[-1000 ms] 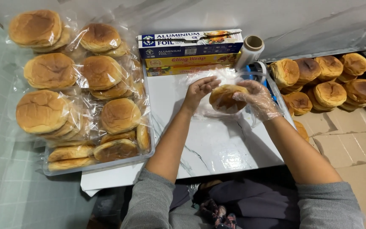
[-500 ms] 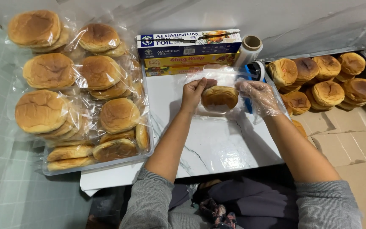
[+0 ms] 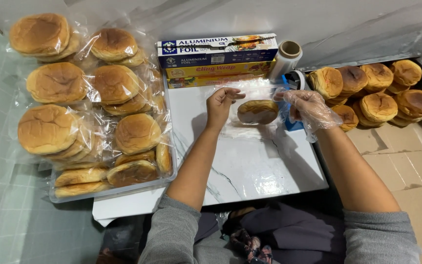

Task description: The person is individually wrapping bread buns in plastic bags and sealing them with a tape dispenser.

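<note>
counter (image 3: 250, 166) of white marble carries a clear film sheet (image 3: 250, 128), spread wide left to right. golden round bun (image 3: 258, 112) lies flat on it, dome up. left hand (image 3: 222, 102) and gloved right hand (image 3: 307, 108) pinch the sheet's far edge, fingers narrow.

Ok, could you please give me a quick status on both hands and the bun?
Left hand bare, right hand gloved, both pinching clear wrap. Bun lies between them. Nothing blocking.
</note>
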